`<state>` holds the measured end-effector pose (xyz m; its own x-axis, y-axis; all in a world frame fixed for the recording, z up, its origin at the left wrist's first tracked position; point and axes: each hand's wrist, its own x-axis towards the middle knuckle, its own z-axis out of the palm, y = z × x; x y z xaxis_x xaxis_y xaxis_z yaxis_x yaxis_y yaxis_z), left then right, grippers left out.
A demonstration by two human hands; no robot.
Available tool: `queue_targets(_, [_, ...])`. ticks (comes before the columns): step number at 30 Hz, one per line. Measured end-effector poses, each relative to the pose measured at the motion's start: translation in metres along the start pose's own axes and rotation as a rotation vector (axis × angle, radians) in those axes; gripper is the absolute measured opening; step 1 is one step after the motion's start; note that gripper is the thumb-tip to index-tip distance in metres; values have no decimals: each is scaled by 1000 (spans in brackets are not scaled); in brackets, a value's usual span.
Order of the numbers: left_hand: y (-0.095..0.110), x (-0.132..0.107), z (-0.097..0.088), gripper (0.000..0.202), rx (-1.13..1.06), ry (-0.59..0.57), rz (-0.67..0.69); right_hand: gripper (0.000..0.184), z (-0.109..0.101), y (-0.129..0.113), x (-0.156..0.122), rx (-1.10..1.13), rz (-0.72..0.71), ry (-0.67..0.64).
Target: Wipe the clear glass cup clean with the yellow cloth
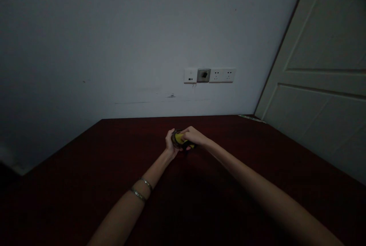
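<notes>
Left hand (169, 142) curls round one side of a small yellow and dark thing (178, 138), and the right hand (195, 135) pinches the other side. They hold it over the dark red table (137, 135), near the wall (128, 48).

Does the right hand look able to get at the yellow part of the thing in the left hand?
Apparently yes: the right hand has fingers at the yellow part, with nothing visible between, while the left hand holds the dark rim opposite. The right hand's exact grip is unclear.
</notes>
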<state>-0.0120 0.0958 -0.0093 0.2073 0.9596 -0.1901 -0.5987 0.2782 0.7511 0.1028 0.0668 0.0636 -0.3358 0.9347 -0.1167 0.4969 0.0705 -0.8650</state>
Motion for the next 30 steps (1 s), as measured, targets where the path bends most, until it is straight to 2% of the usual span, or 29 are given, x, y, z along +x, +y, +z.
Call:
queue_targets(5, [4,-6,7,45,8,-67,28,28,-4,7,-7,331,-13,0])
queue_targets(10, [10,-6,16,41,-77,-81,-28,33,-23,12,-18,519,-52,24])
queue_targets(13, [14,-2,16,48,-4,-239,-169,45,-38,8,-22,582,-122,86])
queue_targets(15, [17,1,13,53,50,-375,-272,52,-48,5,-24,537,-211,238])
queue_targets(17, [21,3,9,55,89,-484,-351,52,-55,3,-26,345,-326,399])
queue_targets(19, [24,4,5,58,147,-563,-430,49,-60,2,-31,67,-481,437])
queue_targets(21, [27,4,2,64,206,-622,-507,49,-61,2,-39,-236,-672,370])
queue_targets(24, [28,5,-1,69,251,-658,-569,48,-54,1,-52,-705,-908,193])
queue_targets(27, [28,3,0,67,301,-681,-595,45,-45,2,-61,-1044,-1048,38])
queue_targets(30, [30,-2,4,66,342,-735,-605,38,-41,8,-62,-1231,-1143,29])
